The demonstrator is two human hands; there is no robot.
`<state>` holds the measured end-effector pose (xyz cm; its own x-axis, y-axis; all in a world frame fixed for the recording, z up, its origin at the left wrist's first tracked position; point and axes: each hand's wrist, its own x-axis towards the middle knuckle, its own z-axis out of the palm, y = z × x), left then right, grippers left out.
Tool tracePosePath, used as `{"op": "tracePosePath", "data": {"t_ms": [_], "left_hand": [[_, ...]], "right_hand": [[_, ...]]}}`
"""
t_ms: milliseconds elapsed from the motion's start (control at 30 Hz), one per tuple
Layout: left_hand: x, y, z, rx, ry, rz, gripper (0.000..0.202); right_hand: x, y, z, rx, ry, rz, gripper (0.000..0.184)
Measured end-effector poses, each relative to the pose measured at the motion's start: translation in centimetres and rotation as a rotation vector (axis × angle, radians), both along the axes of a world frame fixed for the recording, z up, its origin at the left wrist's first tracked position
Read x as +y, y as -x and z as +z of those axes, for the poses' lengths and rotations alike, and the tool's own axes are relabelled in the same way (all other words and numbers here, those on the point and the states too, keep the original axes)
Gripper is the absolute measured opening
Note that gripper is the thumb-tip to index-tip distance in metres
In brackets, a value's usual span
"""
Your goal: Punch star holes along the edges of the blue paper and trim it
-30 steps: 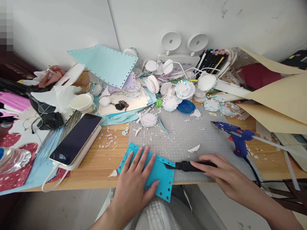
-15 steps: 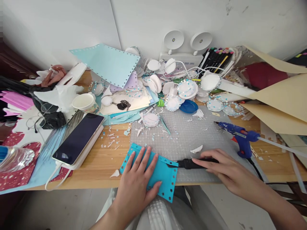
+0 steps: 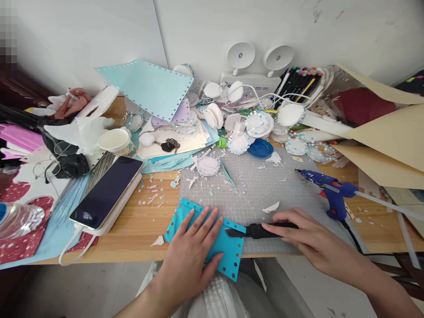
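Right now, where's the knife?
Head view, low and just right of centre: the knife is in the right hand, its blade at the right end of the blue paper, pointing toward the left hand.

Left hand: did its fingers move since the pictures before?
Yes. The left hand's fingers shifted a bit to the right, closer to the blue glue gun, which stayed put.

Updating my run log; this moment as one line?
left grip: flat on blue paper; right grip: holding knife; blade: at paper's right end; glue gun: untouched
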<state>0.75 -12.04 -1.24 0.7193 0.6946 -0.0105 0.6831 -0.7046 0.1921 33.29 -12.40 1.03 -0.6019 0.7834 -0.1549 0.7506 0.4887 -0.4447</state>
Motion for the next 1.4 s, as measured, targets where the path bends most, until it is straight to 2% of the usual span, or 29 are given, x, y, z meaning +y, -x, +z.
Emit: {"op": "tracePosePath", "data": {"t_ms": [267,567,833,1067,1267,1400], "left_hand": [[0.0,0.1,0.3,0.008,0.052,-0.002,0.061],[0.0,0.1,0.3,-0.009,0.032,-0.003,0.062],[0.0,0.0,0.2,-0.041,0.011,0.011,0.062],[0.0,0.1,0.3,-0.023,0.037,0.000,0.061],[0.0,0.1,0.2,-0.063,0.037,0.012,0.063],[-0.1,0.2,0.4,-0.076,0.059,-0.007,0.063]], "right_hand": [[0.8,-0.4,-0.4,0.013,0.006,-0.009,0.050],[1.6,0.0,-0.1,0.038,-0.002,-0.023,0.046],[2.4,1.9,0.2,0.087,-0.004,-0.034,0.045],[2.5,0.9,0.3,0.050,-0.007,-0.042,0.045],[3.6,2.8,0.0,0.103,-0.045,-0.002,0.048],[3.5,3.2,0.4,0.099,-0.035,0.003,0.047]]}}
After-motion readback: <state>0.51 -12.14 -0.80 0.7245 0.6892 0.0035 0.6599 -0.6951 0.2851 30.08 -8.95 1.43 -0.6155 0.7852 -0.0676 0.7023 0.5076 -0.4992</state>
